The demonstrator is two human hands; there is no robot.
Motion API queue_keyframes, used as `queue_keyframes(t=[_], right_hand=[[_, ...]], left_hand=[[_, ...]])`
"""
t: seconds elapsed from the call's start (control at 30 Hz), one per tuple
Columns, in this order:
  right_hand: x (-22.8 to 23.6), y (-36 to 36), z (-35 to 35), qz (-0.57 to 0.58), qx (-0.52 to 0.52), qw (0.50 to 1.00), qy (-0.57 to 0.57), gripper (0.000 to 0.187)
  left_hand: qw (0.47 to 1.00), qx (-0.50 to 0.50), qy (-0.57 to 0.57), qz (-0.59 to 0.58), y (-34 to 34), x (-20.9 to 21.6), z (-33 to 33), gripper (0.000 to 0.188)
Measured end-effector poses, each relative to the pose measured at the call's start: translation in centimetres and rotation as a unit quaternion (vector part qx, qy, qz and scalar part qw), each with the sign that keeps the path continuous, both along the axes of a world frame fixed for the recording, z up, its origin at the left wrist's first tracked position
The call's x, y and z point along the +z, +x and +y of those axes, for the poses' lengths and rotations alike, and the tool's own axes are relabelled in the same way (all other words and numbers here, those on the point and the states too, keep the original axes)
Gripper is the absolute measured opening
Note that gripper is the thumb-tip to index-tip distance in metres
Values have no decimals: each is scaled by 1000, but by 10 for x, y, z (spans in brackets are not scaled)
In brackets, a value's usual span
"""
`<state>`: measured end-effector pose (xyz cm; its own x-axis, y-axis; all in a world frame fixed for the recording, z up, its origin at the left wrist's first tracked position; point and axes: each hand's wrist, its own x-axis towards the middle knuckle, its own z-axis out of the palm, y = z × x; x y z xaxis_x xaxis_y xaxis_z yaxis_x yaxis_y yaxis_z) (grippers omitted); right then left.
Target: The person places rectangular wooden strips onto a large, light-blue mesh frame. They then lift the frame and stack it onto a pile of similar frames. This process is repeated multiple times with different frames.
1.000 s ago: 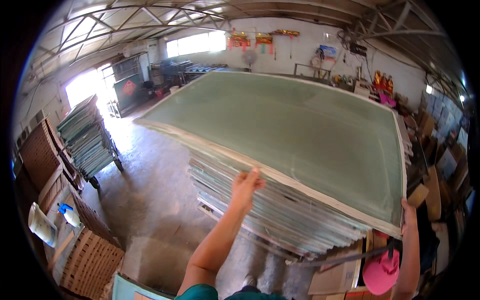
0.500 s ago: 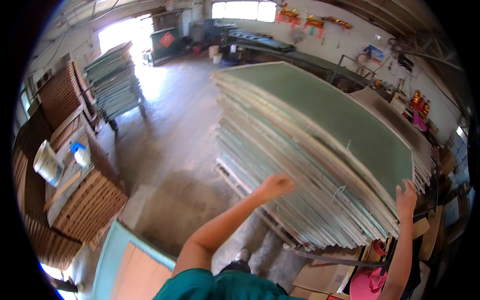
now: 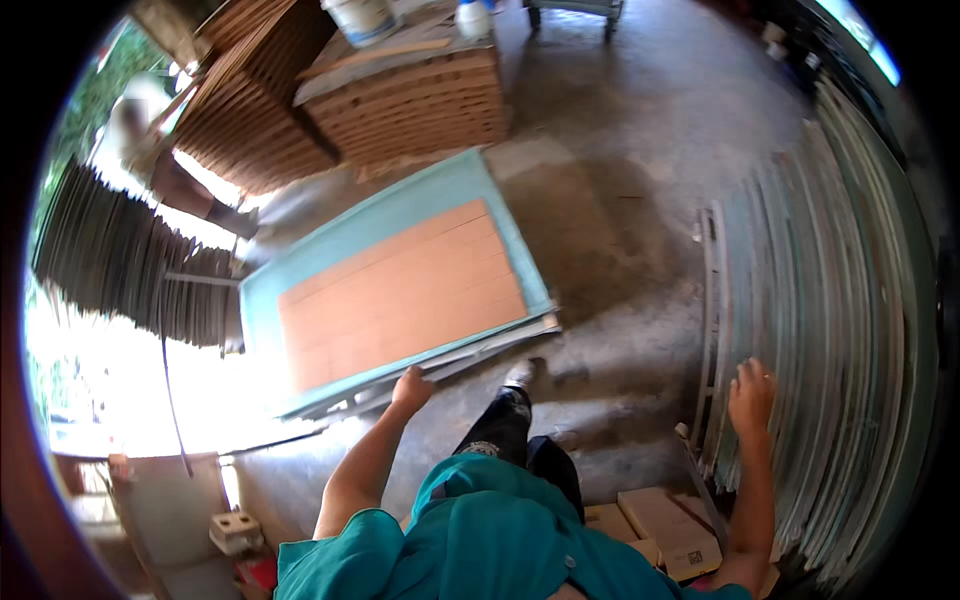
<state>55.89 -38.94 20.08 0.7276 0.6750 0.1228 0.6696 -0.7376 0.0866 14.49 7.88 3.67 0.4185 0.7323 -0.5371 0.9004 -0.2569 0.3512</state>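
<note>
My left hand [image 3: 412,391] hangs closed, with nothing visible in it, just off the near edge of a large light-green screen frame [image 3: 385,196]. A tan rectangular panel [image 3: 405,295] with faint lines lies inside that frame, which sits on a low support. On the other side, my right hand [image 3: 752,398] is held out with loosely bent fingers, a little apart, and nothing shows in it. Beside or in front of it stands a tall stack of pale green and grey frames [image 3: 800,330]; whether the hand touches them cannot be told.
Stacked brown slatted boards [image 3: 415,115] carry a white bucket [image 3: 360,18] and a bottle [image 3: 474,20]. Another person [image 3: 140,135] is at the left, near a rack of thin grey sheets [image 3: 125,255]. Cardboard boxes [image 3: 670,525] lie by my right side. Concrete floor [image 3: 620,200] runs between the stacks.
My view has swung left and down, away from the big stack, so the tan panel is now in the middle. Both hands have come away from the stack's upper side.
</note>
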Motion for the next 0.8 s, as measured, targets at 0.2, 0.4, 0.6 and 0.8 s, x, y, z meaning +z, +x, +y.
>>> queue_keyframes(t=[0.2, 0.4, 0.6, 0.8], right_hand=[[-85, -104, 162, 177, 138, 971, -84, 32], [-196, -207, 374, 230, 246, 930, -147, 49], [-331, -304, 523, 194, 332, 909, -162, 50], [-333, -316, 522, 171, 339, 904, -199, 40]], left_hand=[[982, 89, -10, 163, -179, -9, 81, 55], [985, -46, -3, 167, -187, -47, 168, 73], [948, -230, 41, 218, -228, -162, 209, 77], [976, -199, 11, 86, -232, -170, 227, 56]])
